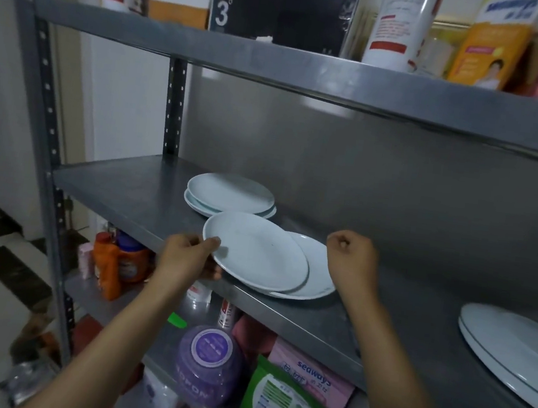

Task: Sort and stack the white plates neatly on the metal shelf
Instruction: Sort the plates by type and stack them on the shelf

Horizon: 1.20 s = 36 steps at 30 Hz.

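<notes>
Forearms: both reach up from the bottom edge, nearest the lens, toward the middle tier.
Metal shelf (pixel 122 187): grey steel rack, three tiers in view; plates sit on the middle tier.
Large plates (pixel 513 345): two by the rim lines, stacked at far right, partly cropped, so count is a guess.
Back stack (pixel 230 196): two small white plates, nested, slightly offset, set back on the tier.
Front pair: top plate (pixel 255 252) overlaps lower plate (pixel 318 273), skewed, at the front edge; likely next to be squared up.
Left hand (pixel 184 254): pinches the top plate's left rim, thumb on top, probably to lift or slide it.
Right hand (pixel 352 257): loosely curled fist, holding nothing, hovering just right of the lower plate.
Count: six plates visible.
</notes>
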{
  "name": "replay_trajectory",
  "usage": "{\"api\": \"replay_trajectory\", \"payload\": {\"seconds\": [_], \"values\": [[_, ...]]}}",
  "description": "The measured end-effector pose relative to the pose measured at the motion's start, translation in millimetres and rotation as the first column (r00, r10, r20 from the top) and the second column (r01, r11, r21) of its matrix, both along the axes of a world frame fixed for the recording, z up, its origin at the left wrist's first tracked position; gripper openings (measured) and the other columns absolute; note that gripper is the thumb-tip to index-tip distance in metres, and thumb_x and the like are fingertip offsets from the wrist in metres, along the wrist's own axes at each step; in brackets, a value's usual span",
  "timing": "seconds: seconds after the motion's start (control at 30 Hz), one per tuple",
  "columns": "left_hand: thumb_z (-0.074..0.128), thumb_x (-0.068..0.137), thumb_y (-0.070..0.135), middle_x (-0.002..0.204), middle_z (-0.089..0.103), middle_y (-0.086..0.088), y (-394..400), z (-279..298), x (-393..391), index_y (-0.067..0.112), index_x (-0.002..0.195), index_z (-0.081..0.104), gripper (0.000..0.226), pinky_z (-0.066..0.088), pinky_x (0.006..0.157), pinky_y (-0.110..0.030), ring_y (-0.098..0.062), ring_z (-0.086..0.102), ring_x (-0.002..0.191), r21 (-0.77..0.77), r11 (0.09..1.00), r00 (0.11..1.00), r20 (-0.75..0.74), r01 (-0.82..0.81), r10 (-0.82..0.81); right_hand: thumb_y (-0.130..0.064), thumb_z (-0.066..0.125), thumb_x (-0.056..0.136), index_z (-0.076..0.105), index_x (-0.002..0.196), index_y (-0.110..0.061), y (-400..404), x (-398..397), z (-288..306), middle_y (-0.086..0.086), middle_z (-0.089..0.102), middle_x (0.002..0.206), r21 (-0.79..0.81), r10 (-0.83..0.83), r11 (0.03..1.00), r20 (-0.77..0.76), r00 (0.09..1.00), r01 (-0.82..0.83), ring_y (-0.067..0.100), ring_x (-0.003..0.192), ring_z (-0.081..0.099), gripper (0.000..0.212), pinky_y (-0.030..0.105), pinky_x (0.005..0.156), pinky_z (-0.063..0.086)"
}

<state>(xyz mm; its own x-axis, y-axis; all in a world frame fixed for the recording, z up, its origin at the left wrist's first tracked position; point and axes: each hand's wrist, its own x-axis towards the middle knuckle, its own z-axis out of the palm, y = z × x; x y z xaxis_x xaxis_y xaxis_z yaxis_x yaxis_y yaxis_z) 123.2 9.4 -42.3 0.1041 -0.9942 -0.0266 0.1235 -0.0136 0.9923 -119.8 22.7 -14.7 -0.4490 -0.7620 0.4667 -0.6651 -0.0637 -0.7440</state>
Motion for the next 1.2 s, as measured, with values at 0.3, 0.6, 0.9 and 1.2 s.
{"api": "replay_trajectory", "payload": {"seconds": [0.3, 0.6, 0.9, 1.2], "values": [[0.049, 0.093, 0.049, 0.086, 0.068, -0.018, -3, -1, -1, -0.004, 0.100, 0.060, 0.055, 0.049, 0.065, -0.038, -0.031, 0.064, 0.073, -0.016, 1.000, 0.875, 0.485, 0.002, 0.006, -0.012, 0.051, 0.080, 0.067, 0.074, -0.010, 13, -5, -1, 0.000, 0.066, 0.065, -0.022, -0.007, 1.000, 0.026, 1.000, 0.008, 0.022, 0.066, 0.062, 0.017, 0.033, 0.064, 0.052], [0.037, 0.101, 0.026, 0.145, 0.042, -0.017, 28, 23, -70, 0.000, 0.139, 0.039, 0.046, 0.029, 0.111, -0.050, -0.033, 0.025, 0.142, -0.637, 0.740, 0.492, 0.726, 0.216, 0.481, -0.018, 0.055, 0.086, 0.068, 0.081, -0.015, 42, -32, -3, 0.001, 0.068, 0.070, -0.118, -0.141, 0.986, -0.241, 0.960, 0.115, 0.026, 0.072, 0.061, 0.015, 0.037, 0.066, 0.052], [0.023, 0.096, 0.027, 0.145, 0.043, -0.018, 51, 15, -198, -0.002, 0.137, 0.043, 0.054, 0.030, 0.110, -0.050, -0.034, 0.033, 0.138, -0.611, 0.528, 0.476, 0.791, 0.590, 0.384, -0.024, 0.050, 0.093, 0.071, 0.110, -0.013, 96, -114, -21, 0.008, 0.069, 0.115, -0.206, -0.343, 0.939, -0.512, 0.788, 0.274, 0.033, 0.116, 0.056, 0.029, 0.038, 0.101, 0.038], [0.034, 0.100, 0.040, 0.157, 0.022, -0.003, 88, -8, -322, 0.017, 0.148, 0.027, 0.054, 0.013, 0.118, -0.045, -0.019, 0.012, 0.146, -0.433, 0.356, 0.450, 0.892, 0.828, 0.040, -0.025, 0.042, 0.091, 0.071, 0.099, -0.003, 178, -213, -45, 0.013, 0.071, 0.100, -0.235, -0.561, 0.828, -0.354, 0.749, 0.509, 0.034, 0.098, 0.064, 0.037, 0.046, 0.092, 0.049]]}}
